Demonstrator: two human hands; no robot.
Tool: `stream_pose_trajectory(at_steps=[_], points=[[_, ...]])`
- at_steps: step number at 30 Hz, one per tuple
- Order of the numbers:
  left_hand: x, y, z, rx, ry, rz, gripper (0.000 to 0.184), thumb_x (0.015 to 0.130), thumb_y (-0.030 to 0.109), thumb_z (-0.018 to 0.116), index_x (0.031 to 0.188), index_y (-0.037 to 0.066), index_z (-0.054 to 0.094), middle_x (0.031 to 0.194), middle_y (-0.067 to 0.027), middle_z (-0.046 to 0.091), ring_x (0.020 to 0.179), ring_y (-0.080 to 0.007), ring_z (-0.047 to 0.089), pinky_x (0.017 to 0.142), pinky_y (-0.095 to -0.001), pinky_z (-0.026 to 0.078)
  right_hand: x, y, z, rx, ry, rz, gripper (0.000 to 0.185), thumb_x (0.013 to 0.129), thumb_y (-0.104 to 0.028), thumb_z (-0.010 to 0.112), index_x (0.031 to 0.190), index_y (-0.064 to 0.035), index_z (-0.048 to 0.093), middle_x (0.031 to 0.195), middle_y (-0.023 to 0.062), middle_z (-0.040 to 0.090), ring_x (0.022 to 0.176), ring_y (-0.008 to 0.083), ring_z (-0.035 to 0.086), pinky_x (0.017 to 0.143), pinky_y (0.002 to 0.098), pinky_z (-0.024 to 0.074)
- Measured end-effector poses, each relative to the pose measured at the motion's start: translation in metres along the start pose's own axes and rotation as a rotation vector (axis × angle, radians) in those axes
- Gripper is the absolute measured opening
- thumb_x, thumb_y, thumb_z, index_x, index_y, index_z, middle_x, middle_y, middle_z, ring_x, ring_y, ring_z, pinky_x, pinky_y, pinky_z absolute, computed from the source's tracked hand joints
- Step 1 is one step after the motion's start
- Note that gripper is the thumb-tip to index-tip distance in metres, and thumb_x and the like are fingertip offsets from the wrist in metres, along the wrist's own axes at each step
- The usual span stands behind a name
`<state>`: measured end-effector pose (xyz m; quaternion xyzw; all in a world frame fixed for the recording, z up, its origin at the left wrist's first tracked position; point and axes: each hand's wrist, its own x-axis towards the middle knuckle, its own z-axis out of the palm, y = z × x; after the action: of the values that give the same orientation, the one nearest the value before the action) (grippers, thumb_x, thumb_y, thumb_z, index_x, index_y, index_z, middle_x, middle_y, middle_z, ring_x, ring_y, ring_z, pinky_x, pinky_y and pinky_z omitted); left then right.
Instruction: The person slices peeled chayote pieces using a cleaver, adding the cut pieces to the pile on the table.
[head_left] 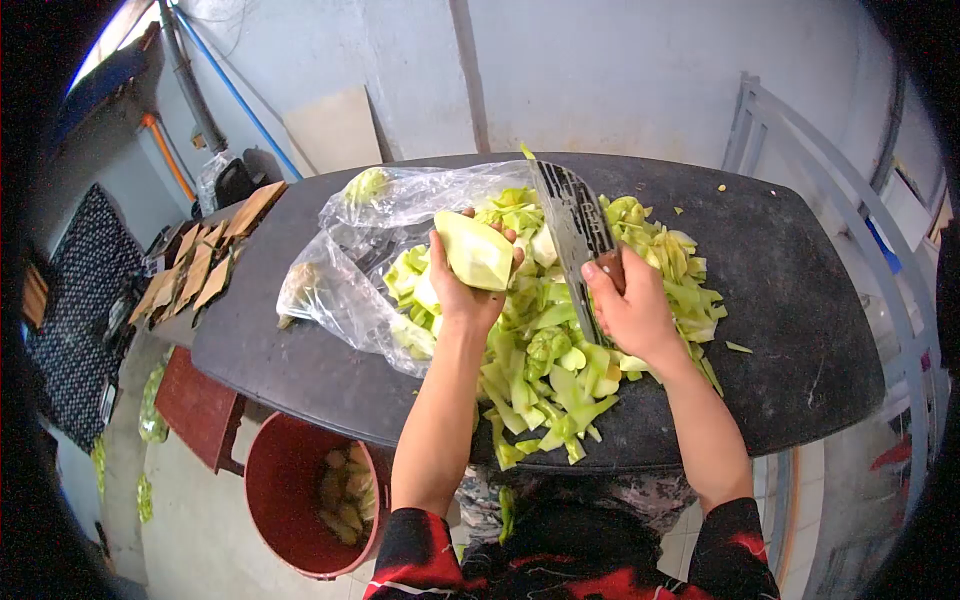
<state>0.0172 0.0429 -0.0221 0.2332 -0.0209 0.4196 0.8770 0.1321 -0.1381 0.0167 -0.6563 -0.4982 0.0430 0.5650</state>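
A pale green, peeled chayote (472,243) rests in my left hand (462,302), with the fingers curled round its far side. My right hand (640,308) grips the brown handle of a cleaver (572,212). Its broad blade stands upright, wet-looking and flecked, just right of the chayote and apart from it. Beneath both hands spreads a heap of green peelings (545,375) on the dark table (790,290). A clear plastic bag (345,315) lies open left of the heap, with pale green pieces in and around it.
Below the table's left edge, a red bucket (272,500) holds several pale pieces. Beside it stands a reddish-brown stool (195,405). Flattened cardboard pieces (205,265) lie at the far left. A grey metal railing (850,180) rises at the right, and a wall (620,80) is behind.
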Motion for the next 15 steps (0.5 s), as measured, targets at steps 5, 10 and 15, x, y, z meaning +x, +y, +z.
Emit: stream_pose_trajectory(at_steps=[5,10,15], points=[[-0.001,0.005,0.002,-0.046,-0.13,-0.055,0.053,0.097,0.057,0.04,0.132,0.018,0.048,0.108,-0.0147,0.059,0.098,-0.0316,0.061,0.083,-0.0481,0.053,-0.009,-0.007,-0.018,0.444,-0.293,0.256,0.029,0.1,-0.028,0.052,0.082,-0.0061,0.046,0.057,-0.0009,0.049,0.043,0.008,0.048,0.04,0.0254,0.0393],[-0.007,0.013,0.007,0.019,-0.107,-0.025,0.056,0.097,0.052,0.044,0.137,0.014,0.046,0.109,-0.0109,0.062,0.098,-0.023,0.063,0.086,-0.0394,0.053,-0.012,0.004,-0.013,0.461,-0.423,0.342,0.031,0.101,-0.031,0.051,0.084,-0.0055,0.045,0.059,0.0007,0.048,0.044,0.01,0.048,0.039,0.027,0.0398],[-0.011,0.016,0.016,0.078,-0.126,0.044,0.059,0.097,0.051,0.046,0.138,0.01,0.045,0.109,-0.009,0.062,0.099,-0.0199,0.063,0.085,-0.0363,0.054,-0.014,0.004,-0.011,0.501,-0.449,0.397,0.035,0.101,-0.036,0.051,0.085,-0.0054,0.045,0.058,0.0009,0.047,0.043,0.0103,0.047,0.038,0.0269,0.039]])
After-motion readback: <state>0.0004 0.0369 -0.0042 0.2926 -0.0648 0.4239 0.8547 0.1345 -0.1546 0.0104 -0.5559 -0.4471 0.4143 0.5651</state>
